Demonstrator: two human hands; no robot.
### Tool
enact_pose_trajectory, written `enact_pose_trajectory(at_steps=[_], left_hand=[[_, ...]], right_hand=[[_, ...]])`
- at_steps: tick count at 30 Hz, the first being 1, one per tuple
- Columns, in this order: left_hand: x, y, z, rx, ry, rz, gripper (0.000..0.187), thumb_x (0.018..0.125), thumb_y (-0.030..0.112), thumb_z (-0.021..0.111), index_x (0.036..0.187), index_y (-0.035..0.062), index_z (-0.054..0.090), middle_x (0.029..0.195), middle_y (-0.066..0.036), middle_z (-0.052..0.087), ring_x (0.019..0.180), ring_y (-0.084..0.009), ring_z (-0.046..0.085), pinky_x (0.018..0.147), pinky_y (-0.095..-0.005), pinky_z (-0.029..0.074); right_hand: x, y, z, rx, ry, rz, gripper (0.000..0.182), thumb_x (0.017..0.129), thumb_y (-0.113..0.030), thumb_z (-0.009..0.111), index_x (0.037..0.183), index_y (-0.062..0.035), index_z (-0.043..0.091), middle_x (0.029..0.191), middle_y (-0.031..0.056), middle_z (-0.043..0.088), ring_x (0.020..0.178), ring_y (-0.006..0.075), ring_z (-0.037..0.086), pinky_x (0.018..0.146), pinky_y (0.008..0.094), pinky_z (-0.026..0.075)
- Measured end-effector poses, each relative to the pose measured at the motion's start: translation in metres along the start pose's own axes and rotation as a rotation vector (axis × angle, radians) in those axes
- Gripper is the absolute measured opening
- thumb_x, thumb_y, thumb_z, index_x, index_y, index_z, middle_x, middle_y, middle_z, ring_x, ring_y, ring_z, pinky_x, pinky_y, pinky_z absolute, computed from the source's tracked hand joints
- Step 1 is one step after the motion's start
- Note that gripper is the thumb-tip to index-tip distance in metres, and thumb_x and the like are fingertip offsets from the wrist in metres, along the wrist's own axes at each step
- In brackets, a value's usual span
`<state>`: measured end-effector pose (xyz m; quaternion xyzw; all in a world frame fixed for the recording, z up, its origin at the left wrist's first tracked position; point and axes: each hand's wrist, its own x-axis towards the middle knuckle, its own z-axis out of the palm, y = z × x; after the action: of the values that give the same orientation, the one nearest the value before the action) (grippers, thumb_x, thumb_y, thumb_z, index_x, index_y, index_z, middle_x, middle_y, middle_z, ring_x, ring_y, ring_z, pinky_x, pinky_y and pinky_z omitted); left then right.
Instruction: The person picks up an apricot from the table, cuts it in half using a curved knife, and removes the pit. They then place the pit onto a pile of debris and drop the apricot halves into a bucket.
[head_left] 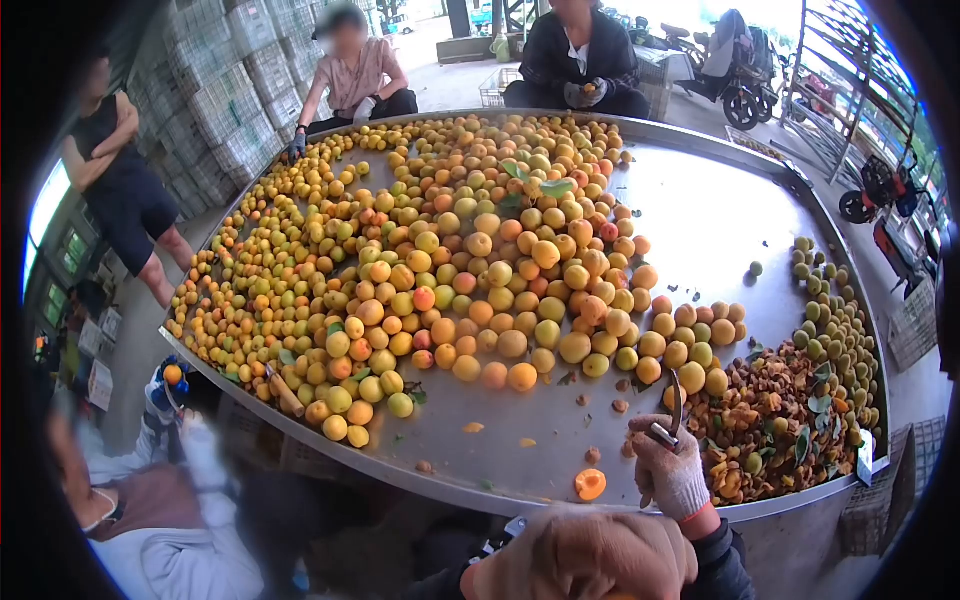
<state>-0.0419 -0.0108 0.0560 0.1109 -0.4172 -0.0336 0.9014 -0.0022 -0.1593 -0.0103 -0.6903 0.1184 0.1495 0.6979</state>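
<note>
My right hand point(672, 472), in a pale knit glove, is closed around a small curved knife point(677, 402). Its blade points up in front of the apricots point(512, 344) heaped on the metal table. Close to the camera at the bottom, my left hand point(590, 555) wears a tan glove and looks curled. A bit of orange shows under it at the frame edge; what it holds is mostly hidden. An apricot half point(590, 485), cut face up, lies on the table point(450, 450) just beyond my hands.
Brown, torn apricot scraps point(765, 425) and small greenish fruit point(835, 320) are piled at the right. A wooden-handled tool point(285, 392) lies by the left edge. Two people sit opposite, one stands left, and another at lower left holds an apricot point(173, 375). Stacked crates point(220, 90) stand behind.
</note>
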Motion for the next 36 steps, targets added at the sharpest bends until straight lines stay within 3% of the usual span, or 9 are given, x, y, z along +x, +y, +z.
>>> enact_pose_trajectory(at_steps=[1, 3, 7, 13, 16, 32, 34, 36], left_hand=[[-0.001, 0.006, -0.003, 0.002, -0.007, -0.002, 0.048, 0.074, 0.033, 0.081, 0.1, -0.0029, 0.063, 0.091, -0.014, 0.064, 0.076, -0.0254, 0.058, 0.072, -0.0423, 0.042], [-0.002, 0.021, -0.006, 0.139, 0.176, -0.245, 0.067, 0.068, 0.04, 0.082, 0.119, 0.0024, 0.06, 0.104, -0.017, 0.061, 0.094, -0.0269, 0.058, 0.088, -0.0419, 0.044], [-0.006, 0.017, -0.018, 0.134, 0.334, -0.218, 0.054, 0.077, 0.036, 0.075, 0.117, 0.0018, 0.06, 0.088, -0.013, 0.059, 0.079, -0.0241, 0.052, 0.077, -0.0427, 0.039], [-0.011, 0.014, -0.03, 0.269, 0.528, -0.326, 0.06, 0.078, 0.043, 0.073, 0.122, 0.0046, 0.059, 0.093, -0.012, 0.06, 0.089, -0.0238, 0.055, 0.09, -0.0433, 0.038], [-0.015, 0.012, -0.04, 0.274, 0.512, -0.312, 0.061, 0.079, 0.041, 0.073, 0.126, 0.0058, 0.057, 0.097, -0.013, 0.061, 0.092, -0.0252, 0.057, 0.096, -0.0438, 0.037], [-0.021, 0.01, -0.06, 0.244, 0.567, -0.312, 0.057, 0.081, 0.028, 0.074, 0.13, 0.0055, 0.054, 0.107, -0.014, 0.063, 0.103, -0.0291, 0.058, 0.091, -0.0409, 0.046], [-0.022, 0.011, -0.062, 0.148, 0.521, -0.301, 0.058, 0.084, 0.02, 0.069, 0.131, -0.0044, 0.046, 0.117, -0.013, 0.059, 0.111, -0.0209, 0.057, 0.097, -0.0296, 0.044], [-0.023, 0.011, -0.063, 0.144, 0.521, -0.3, 0.058, 0.084, 0.02, 0.069, 0.131, -0.0046, 0.046, 0.118, -0.013, 0.059, 0.111, -0.021, 0.057, 0.098, -0.0298, 0.044]], right_hand=[[0.001, 0.0, -0.001, -0.015, 0.006, 0.012, 0.02, 0.086, -0.009, 0.059, 0.104, 0.0, 0.06, 0.061, 0.0012, 0.054, 0.042, 0.0084, 0.047, 0.038, 0.0226, 0.036], [0.002, 0.0, -0.001, -0.023, 0.008, 0.019, 0.02, 0.086, -0.008, 0.06, 0.105, -0.001, 0.062, 0.062, 0.0012, 0.053, 0.045, 0.0098, 0.049, 0.039, 0.024, 0.037], [0.003, 0.004, -0.001, -0.035, 0.014, -0.042, 0.02, 0.086, -0.008, 0.06, 0.105, -0.0013, 0.062, 0.06, 0.0011, 0.052, 0.044, 0.0096, 0.049, 0.039, 0.0239, 0.038], [-0.001, -0.002, -0.002, -0.003, 0.013, 0.032, 0.021, 0.086, -0.009, 0.06, 0.105, -0.0015, 0.062, 0.059, 0.0009, 0.052, 0.044, 0.0094, 0.048, 0.039, 0.0238, 0.038], [-0.002, -0.003, -0.004, 0.011, 0.014, 0.041, 0.022, 0.085, -0.009, 0.06, 0.105, -0.0015, 0.062, 0.059, 0.0009, 0.052, 0.044, 0.0094, 0.048, 0.04, 0.0238, 0.038], [-0.002, -0.002, -0.007, 0.012, -0.031, 0.031, 0.022, 0.084, -0.01, 0.061, 0.104, -0.0012, 0.062, 0.062, 0.0013, 0.053, 0.046, 0.0096, 0.051, 0.041, 0.0235, 0.04], [-0.002, -0.005, -0.006, 0.007, -0.016, 0.039, 0.021, 0.084, -0.009, 0.061, 0.104, -0.0014, 0.062, 0.062, 0.0013, 0.053, 0.046, 0.0094, 0.051, 0.042, 0.0236, 0.04], [-0.002, -0.005, -0.006, 0.003, -0.014, 0.044, 0.021, 0.084, -0.009, 0.061, 0.104, -0.0015, 0.062, 0.062, 0.0013, 0.053, 0.046, 0.0094, 0.05, 0.042, 0.0236, 0.04]])
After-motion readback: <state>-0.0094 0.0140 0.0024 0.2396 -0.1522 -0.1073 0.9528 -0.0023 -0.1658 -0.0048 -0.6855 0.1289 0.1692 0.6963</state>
